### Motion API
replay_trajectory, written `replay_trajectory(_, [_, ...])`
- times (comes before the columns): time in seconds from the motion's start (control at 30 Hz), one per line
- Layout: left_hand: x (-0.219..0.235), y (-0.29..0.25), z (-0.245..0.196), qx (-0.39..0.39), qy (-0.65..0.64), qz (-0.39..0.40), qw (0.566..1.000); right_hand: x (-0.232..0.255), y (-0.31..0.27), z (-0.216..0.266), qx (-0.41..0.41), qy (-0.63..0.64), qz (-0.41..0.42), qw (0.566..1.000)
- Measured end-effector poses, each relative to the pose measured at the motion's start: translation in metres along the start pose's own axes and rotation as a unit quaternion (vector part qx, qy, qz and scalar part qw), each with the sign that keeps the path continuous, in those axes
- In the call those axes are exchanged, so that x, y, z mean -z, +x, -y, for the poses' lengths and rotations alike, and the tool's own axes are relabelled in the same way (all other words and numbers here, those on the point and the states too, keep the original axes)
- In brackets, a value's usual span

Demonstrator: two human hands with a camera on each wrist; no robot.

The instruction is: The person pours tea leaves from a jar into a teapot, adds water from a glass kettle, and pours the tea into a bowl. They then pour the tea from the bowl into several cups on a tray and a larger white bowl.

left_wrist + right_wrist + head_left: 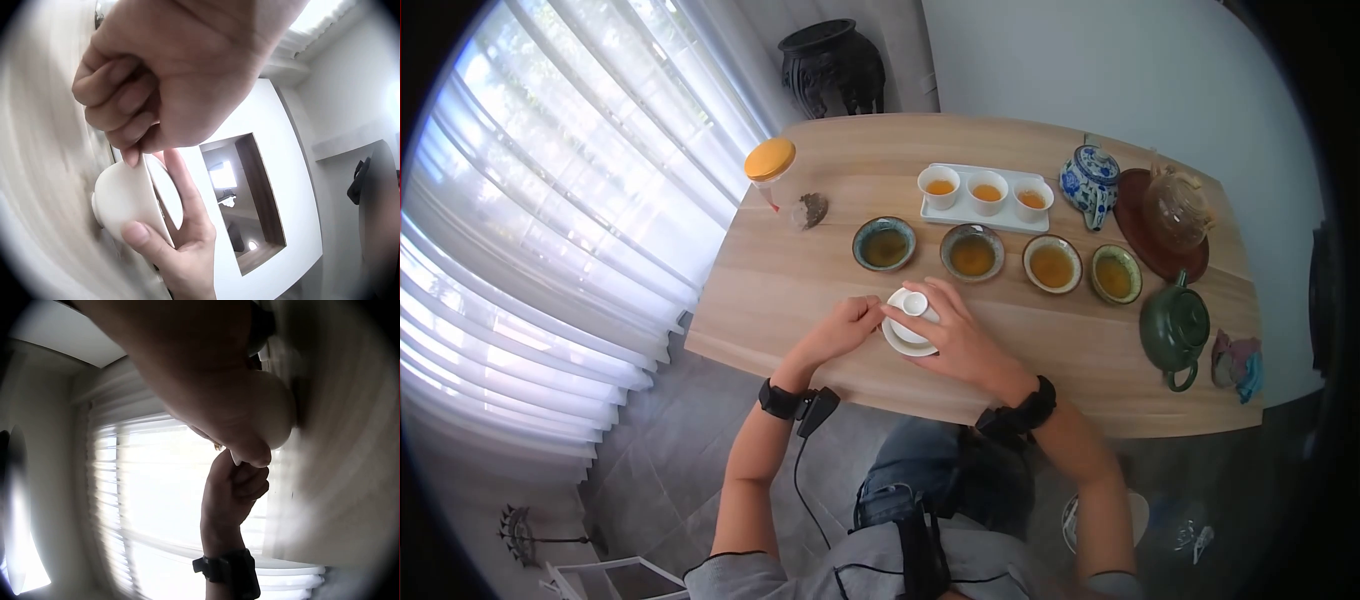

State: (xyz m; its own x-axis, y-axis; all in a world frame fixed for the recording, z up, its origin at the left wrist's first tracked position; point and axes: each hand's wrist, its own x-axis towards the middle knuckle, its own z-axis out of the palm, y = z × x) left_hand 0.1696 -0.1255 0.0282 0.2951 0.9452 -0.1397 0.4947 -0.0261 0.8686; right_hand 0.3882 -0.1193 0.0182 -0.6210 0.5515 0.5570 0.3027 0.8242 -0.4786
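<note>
A white gaiwan (896, 338) stands near the table's front edge, its lid (915, 304) tilted inside the rim. My right hand (962, 345) grips the bowl from the right; in the left wrist view its thumb lies on the outer wall and other fingers reach across by the lid (167, 192). From the left, my left hand (847, 328) pinches the rim between thumb and forefinger, its other fingers curled in. The bowl's pale side (279, 411) shows beyond the right hand in the right wrist view. The inside of the gaiwan is hidden.
Several glazed bowls of tea (973, 256) line up beyond the hands. Behind them, a white tray (990, 216) carries three cups. At right are a blue-and-white teapot (1089, 182), a glass pot (1178, 208) and a green teapot (1176, 328). An orange-lidded jar (770, 162) stands back left.
</note>
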Motion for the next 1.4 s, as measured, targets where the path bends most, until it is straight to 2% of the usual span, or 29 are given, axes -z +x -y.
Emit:
replay_trajectory(0.23, [-0.006,0.001,0.001,-0.017,0.021,-0.043,0.999,0.007,-0.007,0.002,0.004,-0.034,0.068,0.997])
replay_trajectory(0.3, [-0.007,0.000,-0.004,-0.002,0.018,-0.055,0.998,0.011,-0.008,0.005,-0.023,-0.044,0.086,0.995])
replay_trajectory(0.43, [-0.006,0.000,-0.009,0.015,0.044,-0.037,0.998,0.020,-0.005,0.009,-0.027,-0.067,0.103,0.992])
replay_trajectory(0.5, [-0.007,0.001,-0.008,-0.010,0.033,-0.059,0.998,0.024,-0.004,0.010,-0.013,-0.064,0.124,0.990])
replay_trajectory(0.6, [0.001,0.001,-0.006,-0.032,0.059,-0.050,0.997,0.028,-0.003,0.009,-0.019,-0.011,0.087,0.996])
replay_trajectory(0.77, [0.042,-0.002,0.002,-0.037,0.140,-0.054,0.988,0.044,0.001,0.006,-0.056,0.039,0.042,0.997])
replay_trajectory(0.83, [0.065,-0.001,0.006,-0.017,0.221,-0.040,0.974,0.045,0.001,0.003,-0.060,0.040,0.029,0.997])
replay_trajectory(0.93, [0.097,0.005,0.011,0.008,0.263,-0.013,0.965,0.043,-0.001,-0.002,-0.051,0.025,0.018,0.998])
replay_trajectory(1.03, [0.126,0.018,0.026,-0.020,0.290,-0.006,0.957,0.044,-0.001,-0.004,-0.051,0.025,0.020,0.998])
replay_trajectory(1.07, [0.136,0.022,0.029,0.020,0.299,-0.001,0.954,0.044,-0.001,-0.004,-0.049,0.026,0.017,0.998])
replay_trajectory(1.23, [0.151,0.036,0.020,0.028,0.309,-0.005,0.951,0.046,-0.001,-0.008,-0.044,0.022,-0.001,0.999])
replay_trajectory(1.3, [0.153,0.042,0.015,0.006,0.385,-0.073,0.920,0.051,0.000,-0.011,-0.049,0.051,-0.024,0.997])
replay_trajectory(1.33, [0.145,0.042,-0.003,-0.004,0.383,-0.070,0.921,0.058,0.000,-0.012,-0.053,0.041,-0.027,0.997])
replay_trajectory(1.4, [0.125,0.039,-0.044,-0.030,0.335,-0.183,0.924,0.076,0.000,-0.014,-0.076,0.052,-0.069,0.993])
